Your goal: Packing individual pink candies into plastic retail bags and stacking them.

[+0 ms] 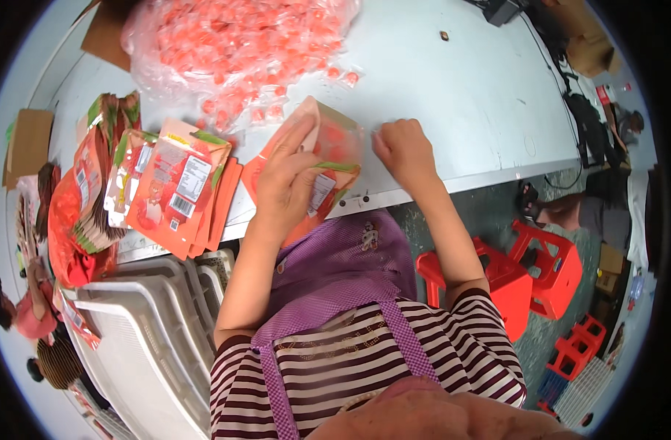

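The fingertips of the right hand [407, 156] are turned out of sight, the left hand [284, 187] covers part of the open pouch [328, 183] and is slightly blurred, and the big clear bag [240, 44] of small red-orange packets is cut off by the upper edge. The people at the far left and right are too small and bent by the lens to make out well. The desk [474, 88] is pale blue-white with scuff marks, and a small dark object [444, 35] lies near its far side. Red-orange pouches [178, 183] with green corners overlap at the desk's near edge, left of the hands, and more are bundled beside a red plastic bag [64, 249]. White trays [130, 308] stand below on the left; red stools [548, 271] are on the greenish floor to the right. The open pouch is over the desk's near edge, in front of the purple apron [343, 257], its mouth spread. The left fingers lie across it and hold it; the right fingers are curled in just beside it, and I cannot tell whether they hold anything.
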{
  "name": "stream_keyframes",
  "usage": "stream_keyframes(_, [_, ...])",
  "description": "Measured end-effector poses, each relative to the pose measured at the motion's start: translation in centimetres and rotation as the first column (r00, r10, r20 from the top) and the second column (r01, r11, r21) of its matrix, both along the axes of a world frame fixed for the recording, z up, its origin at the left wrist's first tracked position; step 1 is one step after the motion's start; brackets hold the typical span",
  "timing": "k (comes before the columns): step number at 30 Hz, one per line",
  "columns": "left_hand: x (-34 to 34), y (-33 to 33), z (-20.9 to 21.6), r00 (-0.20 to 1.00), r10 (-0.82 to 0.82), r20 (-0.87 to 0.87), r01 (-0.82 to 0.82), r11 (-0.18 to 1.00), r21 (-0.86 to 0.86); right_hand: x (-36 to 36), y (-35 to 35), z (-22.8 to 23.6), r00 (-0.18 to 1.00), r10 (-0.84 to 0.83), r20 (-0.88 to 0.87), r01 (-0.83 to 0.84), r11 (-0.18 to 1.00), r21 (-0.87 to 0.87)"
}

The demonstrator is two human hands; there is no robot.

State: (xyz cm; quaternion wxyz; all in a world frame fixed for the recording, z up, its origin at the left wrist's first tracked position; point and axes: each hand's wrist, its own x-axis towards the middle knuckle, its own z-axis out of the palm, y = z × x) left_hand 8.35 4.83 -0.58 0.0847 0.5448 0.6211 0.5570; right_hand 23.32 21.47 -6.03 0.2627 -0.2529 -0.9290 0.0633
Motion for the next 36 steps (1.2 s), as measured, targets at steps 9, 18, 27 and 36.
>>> stream_keyframes(9, [0.1, -0.6, -0.5, 0.979, -0.152, 0.136, 0.144, 0.987, 0.07, -2.8, -2.3, 10.0, 0.822, 0.509, -0.258, -0.57, 0.724, -0.388])
stream_keyframes(18, [-0.1, -1.7, 0.3, 0.961, -0.207, 0.183, 0.202, 0.978, 0.045, -5.2, -4.6, 9.2, 0.68, 0.349, -0.645, -0.613, 0.753, -0.239])
stream_keyframes(27, [0.0, -2.3, 0.8, 0.827, -0.243, 0.507, 0.166, 0.967, 0.193, -4.9, -5.8, 7.8, 0.596, 0.523, -0.61, -0.687, 0.725, -0.049])
stream_keyframes(36, [-1.4, -1.3, 1.5, 0.832, -0.372, 0.411, 0.25, 0.913, 0.322, -5.9, -5.7, 10.8, 0.662, 0.519, -0.54, -0.548, 0.828, 0.124])
